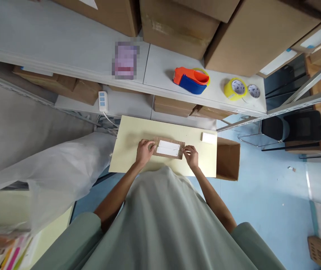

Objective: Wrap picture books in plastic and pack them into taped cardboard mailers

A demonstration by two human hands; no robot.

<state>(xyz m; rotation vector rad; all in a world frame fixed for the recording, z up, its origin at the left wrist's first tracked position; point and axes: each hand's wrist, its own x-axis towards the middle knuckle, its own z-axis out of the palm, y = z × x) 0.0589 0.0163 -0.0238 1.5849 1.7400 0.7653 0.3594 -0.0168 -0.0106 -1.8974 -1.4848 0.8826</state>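
A flat, brown cardboard piece (166,155) lies on the pale yellow table (129,131), with a white rectangular card or label (168,148) on top of it. At its left end, my left hand (144,152) is closed in a pinch, thumb and finger at the cardboard's edge. On the opposite end my right hand (191,156) pinches too, its fingertips at the right edge. Whether something thin and clear is also between the fingertips is too small to tell. A small white block or stack (209,137) sits at the table's right back corner.
On the grey shelf (78,48) behind stand an orange and blue tape dispenser (191,80), yellow tape rolls (235,89) and large cartons (177,30). A power strip (103,101) is below. Right of the table is an open cardboard box (228,159); plastic sheeting (65,168) hangs left.
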